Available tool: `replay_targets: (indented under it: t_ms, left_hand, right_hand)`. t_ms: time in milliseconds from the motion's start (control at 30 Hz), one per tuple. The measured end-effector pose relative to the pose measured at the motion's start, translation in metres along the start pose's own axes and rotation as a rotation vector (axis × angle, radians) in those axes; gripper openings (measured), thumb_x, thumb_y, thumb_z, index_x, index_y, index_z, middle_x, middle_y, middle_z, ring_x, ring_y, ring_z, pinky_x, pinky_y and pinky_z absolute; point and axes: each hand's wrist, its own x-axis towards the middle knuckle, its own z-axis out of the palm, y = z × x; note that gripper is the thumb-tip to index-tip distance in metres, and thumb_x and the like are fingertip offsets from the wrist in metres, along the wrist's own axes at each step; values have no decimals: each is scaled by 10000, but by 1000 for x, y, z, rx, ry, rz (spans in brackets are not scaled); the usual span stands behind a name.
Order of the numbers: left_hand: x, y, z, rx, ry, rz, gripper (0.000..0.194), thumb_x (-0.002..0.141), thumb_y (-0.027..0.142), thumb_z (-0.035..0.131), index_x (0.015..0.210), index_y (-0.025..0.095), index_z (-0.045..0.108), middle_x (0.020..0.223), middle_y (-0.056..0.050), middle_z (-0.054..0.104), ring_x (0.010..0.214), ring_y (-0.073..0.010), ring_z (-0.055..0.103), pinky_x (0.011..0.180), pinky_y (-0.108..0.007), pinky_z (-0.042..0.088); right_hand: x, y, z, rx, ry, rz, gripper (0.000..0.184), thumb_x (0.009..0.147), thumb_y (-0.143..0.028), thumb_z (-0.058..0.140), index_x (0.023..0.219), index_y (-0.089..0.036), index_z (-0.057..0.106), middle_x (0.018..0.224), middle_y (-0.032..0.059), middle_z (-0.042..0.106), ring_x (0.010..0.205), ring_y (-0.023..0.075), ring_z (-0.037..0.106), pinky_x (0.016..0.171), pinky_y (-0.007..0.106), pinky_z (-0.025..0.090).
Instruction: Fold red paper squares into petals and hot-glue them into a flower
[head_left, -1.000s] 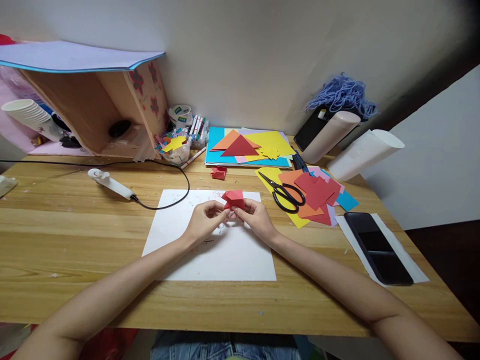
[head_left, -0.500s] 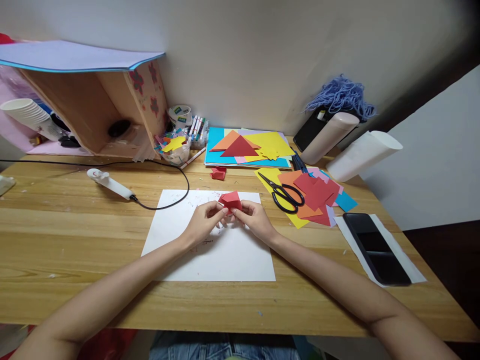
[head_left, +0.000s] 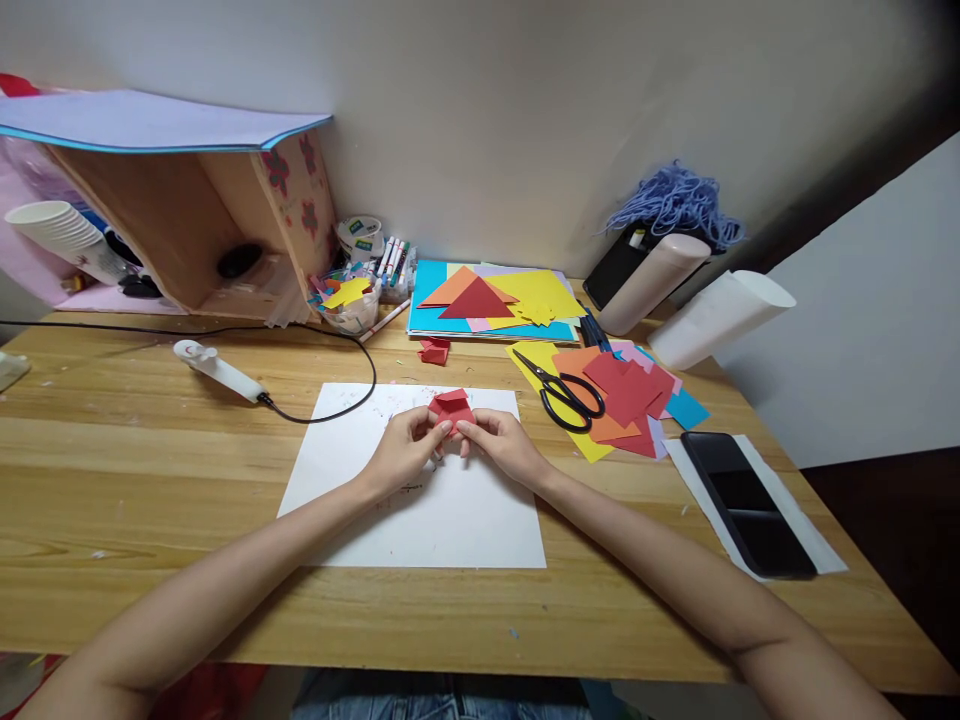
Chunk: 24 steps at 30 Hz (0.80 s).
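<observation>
Between my two hands is a small folded piece of red paper (head_left: pixel 452 408), held above a white sheet (head_left: pixel 450 530). My left hand (head_left: pixel 409 445) pinches its left lower edge between thumb and fingers. On the other side, my right hand (head_left: pixel 501 443) grips the right lower edge the same way, its thumb close to the left one. A flap of the paper stands folded at the top. Just beyond lies another small folded red piece (head_left: pixel 433 351) on the wooden table. Some fingers are hidden behind the paper.
Black-handled scissors (head_left: pixel 562 392) lie on coloured paper pieces (head_left: pixel 637 390) to the right, near a phone (head_left: pixel 748 505). A corded white glue gun (head_left: pixel 217 370) is at left. Behind are a paper stack (head_left: pixel 495 300), a tub of scraps (head_left: pixel 352 305) and an open box (head_left: pixel 180 220).
The red paper has been tilted and its top flap now shows a fold line with the flat front face more visible. Both hands keep their pinch. The whole view has shifted slightly.
</observation>
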Motion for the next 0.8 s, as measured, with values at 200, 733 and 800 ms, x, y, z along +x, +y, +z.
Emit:
replay_targets:
  t_ms: [200, 733, 800]
  left_hand:
    - [2, -4, -1, -3, 9, -2, 311, 767, 432, 528, 733, 125, 559, 611, -26, 589, 512, -105, 519, 515, -221, 411]
    - [1, 4, -13, -111, 126, -22, 369, 743, 434, 559, 957, 135, 583, 827, -70, 647, 677, -159, 606, 586, -275, 502]
    - [2, 7, -19, -140, 199, -4, 382, 723, 419, 590, 987, 143, 593, 880, -76, 655, 726, -171, 619, 620, -286, 517]
  right_hand:
    - [1, 4, -2, 94, -50, 73, 331, 817, -430, 478, 748, -133, 606, 614, 33, 639, 450, 68, 407, 427, 194, 305]
    - [3, 5, -1, 115, -91, 93, 379, 823, -457, 454, 743, -118, 603, 581, 49, 642, 424, 70, 430, 403, 190, 308]
    - [5, 2, 3, 108, -124, 102, 382, 823, -457, 454, 736, -118, 608, 574, 47, 643, 420, 70, 429, 410, 194, 304]
